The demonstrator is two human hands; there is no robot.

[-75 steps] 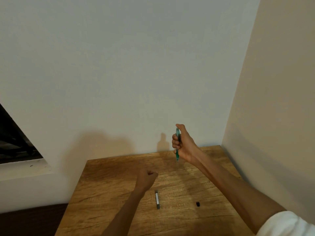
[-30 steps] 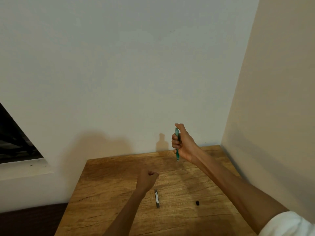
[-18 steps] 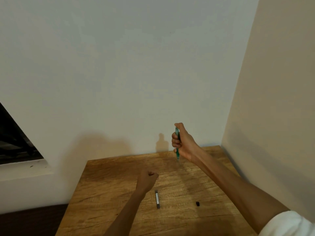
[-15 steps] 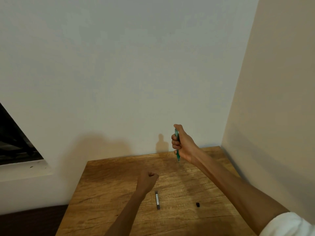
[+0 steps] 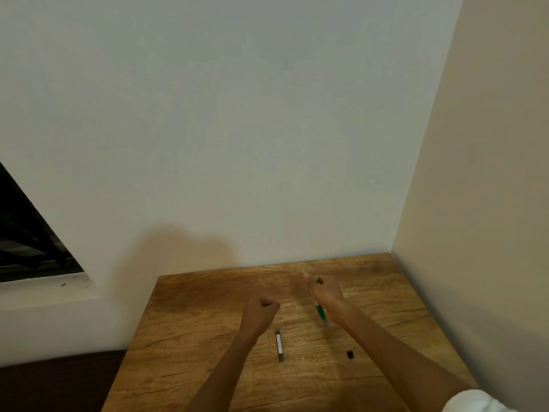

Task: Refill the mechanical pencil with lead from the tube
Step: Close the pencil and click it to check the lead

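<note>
My right hand point(image 5: 325, 294) is shut on the green mechanical pencil point(image 5: 320, 313), low over the wooden table point(image 5: 193, 337), with the pencil's green end pointing down toward me. The pencil looks blurred. My left hand point(image 5: 261, 312) is a closed fist just left of it; I cannot see anything between its fingers. The grey lead tube point(image 5: 279, 344) lies flat on the table just in front of my left hand. A small black cap point(image 5: 350, 353) lies to the right of the tube, beside my right forearm.
The table stands in a corner, with a white wall behind it and a beige wall point(image 5: 475, 203) along its right edge. A dark window opening point(image 5: 26, 239) with a pale sill is at the left.
My right hand has dropped from in front of the back wall to just above the table, and the pencil has tilted from upright to slanted. My left fist and the tube stayed put.
</note>
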